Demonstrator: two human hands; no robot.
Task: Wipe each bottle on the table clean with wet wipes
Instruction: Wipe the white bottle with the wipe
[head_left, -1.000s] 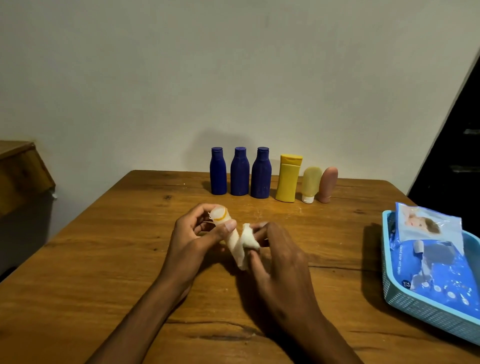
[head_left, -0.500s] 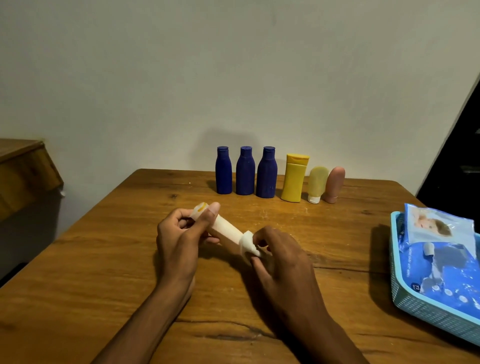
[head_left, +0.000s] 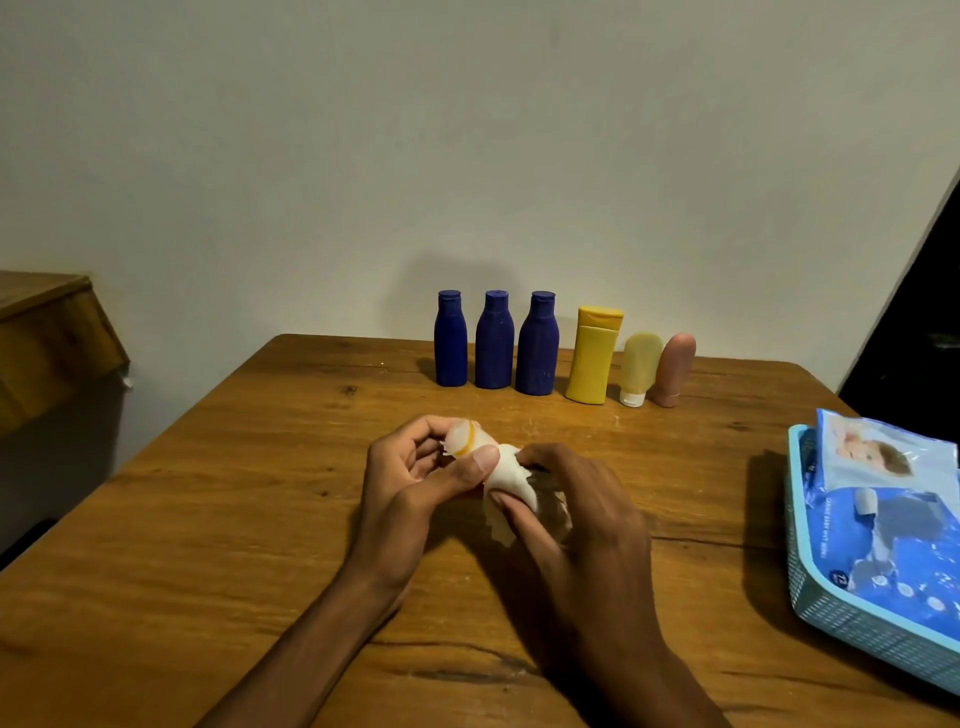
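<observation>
**Two hands wiping a small bottle above a wooden worktop**

We see a small pale bottle (head_left: 467, 441) held above the middle of the worktop (head_left: 208, 519). Its long axis runs at a slant: the end with a yellow ring points toward the far left corner, and the other end, hidden in a white wet wipe (head_left: 511, 475), points toward the near right corner. Our left hand (head_left: 410, 488) grips the ringed end, thumb pressed on top and fingers (head_left: 426, 447) curled beneath. Our right hand (head_left: 576, 514) has its fingers clamped round the wipe and the bottle inside it.

Along the far edge stands a row, upright: three blue bottles (head_left: 493, 343), a yellow bottle (head_left: 592, 358), a pale yellow tube (head_left: 640, 366) and a pink tube (head_left: 674, 369) leaning against it. At the right edge a light blue basket (head_left: 831, 618) holds a blue pack of wet wipes (head_left: 893, 525).
</observation>
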